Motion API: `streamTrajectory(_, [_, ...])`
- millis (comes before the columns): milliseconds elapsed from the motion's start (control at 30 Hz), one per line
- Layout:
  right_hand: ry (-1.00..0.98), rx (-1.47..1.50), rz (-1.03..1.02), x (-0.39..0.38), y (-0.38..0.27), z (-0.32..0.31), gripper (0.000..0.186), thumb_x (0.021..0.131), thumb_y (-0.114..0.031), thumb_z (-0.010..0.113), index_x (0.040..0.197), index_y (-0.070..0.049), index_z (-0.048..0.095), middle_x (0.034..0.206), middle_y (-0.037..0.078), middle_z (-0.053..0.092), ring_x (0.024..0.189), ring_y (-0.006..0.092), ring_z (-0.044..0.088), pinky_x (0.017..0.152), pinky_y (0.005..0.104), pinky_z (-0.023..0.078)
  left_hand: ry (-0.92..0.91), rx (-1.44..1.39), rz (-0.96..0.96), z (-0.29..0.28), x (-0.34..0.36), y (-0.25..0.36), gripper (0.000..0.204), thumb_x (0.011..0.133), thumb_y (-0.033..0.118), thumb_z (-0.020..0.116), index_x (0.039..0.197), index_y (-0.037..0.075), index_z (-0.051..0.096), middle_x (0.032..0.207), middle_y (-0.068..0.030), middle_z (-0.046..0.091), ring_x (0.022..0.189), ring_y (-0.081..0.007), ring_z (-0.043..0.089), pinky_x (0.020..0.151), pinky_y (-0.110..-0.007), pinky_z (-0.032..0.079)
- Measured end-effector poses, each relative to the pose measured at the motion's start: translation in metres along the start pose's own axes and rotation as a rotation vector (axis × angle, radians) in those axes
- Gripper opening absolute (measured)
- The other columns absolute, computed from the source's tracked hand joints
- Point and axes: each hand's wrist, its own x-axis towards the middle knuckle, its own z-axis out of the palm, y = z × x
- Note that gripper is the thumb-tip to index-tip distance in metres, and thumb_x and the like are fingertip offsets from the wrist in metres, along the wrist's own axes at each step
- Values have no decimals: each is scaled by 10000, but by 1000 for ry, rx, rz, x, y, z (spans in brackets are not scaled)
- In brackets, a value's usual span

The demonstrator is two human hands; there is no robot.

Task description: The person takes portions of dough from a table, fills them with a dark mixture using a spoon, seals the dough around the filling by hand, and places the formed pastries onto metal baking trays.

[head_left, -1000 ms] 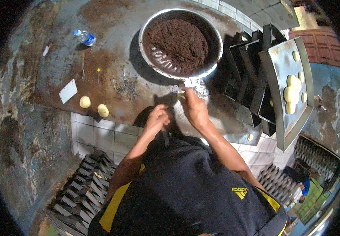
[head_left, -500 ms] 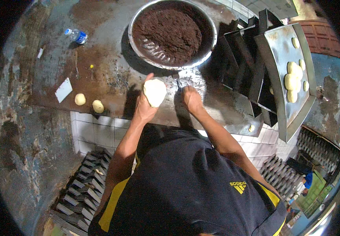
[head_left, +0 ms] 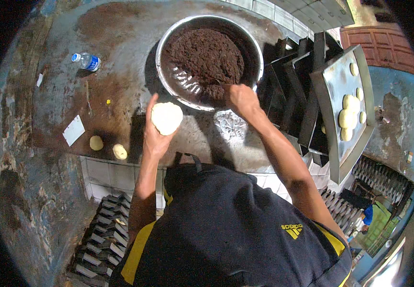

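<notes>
A flattened round of pale dough (head_left: pixel 167 118) lies on the palm and fingers of my left hand (head_left: pixel 154 142), its thumb standing up beside the dough. My right hand (head_left: pixel 243 101) is closed at the near right rim of a wide metal basin (head_left: pixel 187 89). It grips a small metal utensil, whose working end is hidden in the dark brown crumbly filling (head_left: pixel 207 55). The basin stands on the worn table beyond both hands. Two small dough balls (head_left: pixel 96 142) sit near the table's front edge, left of my left hand.
Stacked metal trays (head_left: pixel 337 79) stand at the right, the tilted top one holding several dough balls (head_left: pixel 348 118). A plastic bottle (head_left: pixel 88 62) lies at the left, with a white card (head_left: pixel 74 130) nearer. A person (head_left: pixel 366 216) is at the far right.
My right hand has moved forward and right from the tabletop to the basin, taking the utensil into the filling. My left hand has shifted left with the dough.
</notes>
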Motion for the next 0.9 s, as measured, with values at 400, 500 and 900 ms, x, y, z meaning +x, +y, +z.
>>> streamTrajectory(400, [-441,1113,-2,27,-15,-21,276,910,-228,662,1114,-84,780,759,-18,668,694,63,549,655,246,458,74,17,-9,-23,39,-22,552,767,-23,828,1267,67,611,1194,-78,698,1090,-158,658,958,-313,529])
streamTrajectory(500, [-175,1104,-122,-17,-42,-30,273,939,-179,655,1168,-74,759,849,2,718,729,77,602,654,266,488,48,-64,-41,8,50,-19,659,769,-41,817,1344,53,510,1177,-83,672,1101,-175,651,972,-320,524])
streamTrajectory(900, [-278,1698,96,-139,-56,4,165,972,-184,636,1039,-56,715,653,-57,549,522,26,418,447,202,284,17,-77,-87,59,-13,-31,406,876,-62,622,1256,78,597,1153,-68,704,1068,-181,660,922,-319,507])
